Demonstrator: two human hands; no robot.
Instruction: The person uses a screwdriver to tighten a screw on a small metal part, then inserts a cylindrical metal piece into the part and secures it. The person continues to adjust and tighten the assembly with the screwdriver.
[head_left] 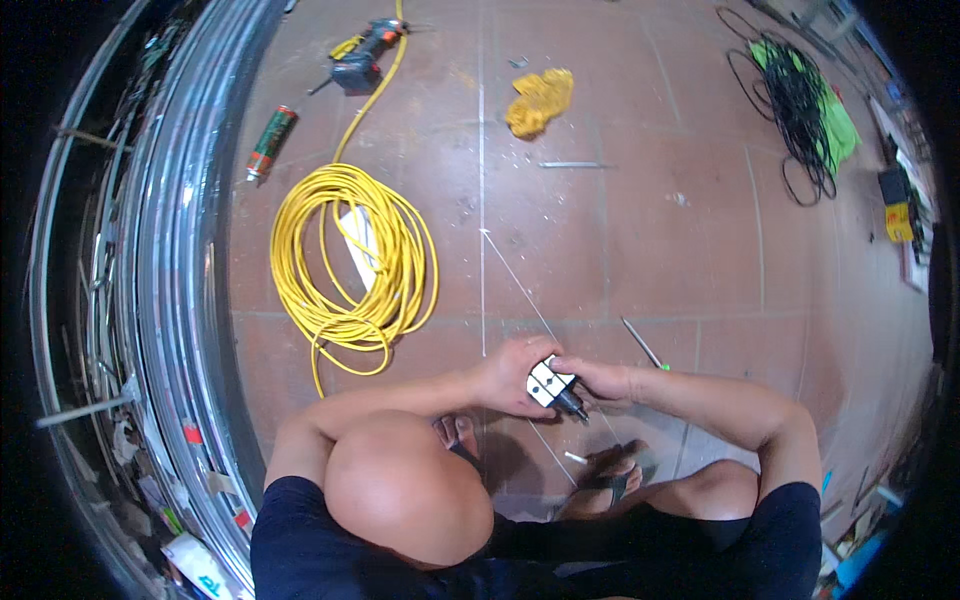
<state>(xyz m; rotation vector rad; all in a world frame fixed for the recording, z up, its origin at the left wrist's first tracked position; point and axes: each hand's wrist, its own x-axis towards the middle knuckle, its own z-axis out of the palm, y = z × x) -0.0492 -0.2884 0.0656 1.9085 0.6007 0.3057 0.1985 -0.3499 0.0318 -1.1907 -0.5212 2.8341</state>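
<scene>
In front of my knees, a small white block with dark spots and a black stub at its near end (546,381) is held between my two hands. My left hand (512,372) wraps its fingers round the block's left side. My right hand (597,378) grips it from the right, with the thumb on top. What kind of thing the block is, I cannot make out. Thin pale lines run across the tiles on both sides of my hands. A slim pointed rod (641,342) lies to the right, and a short white stick (576,457) is by my foot.
A yellow cable coil (415,290) lies at left, with a cordless drill (362,62) and a green-and-orange can (271,142) beyond. Farther off are a yellow cloth-like bundle (540,101), a metal rod (573,165) and black cable (795,115). Long metal profiles (175,270) line the left side.
</scene>
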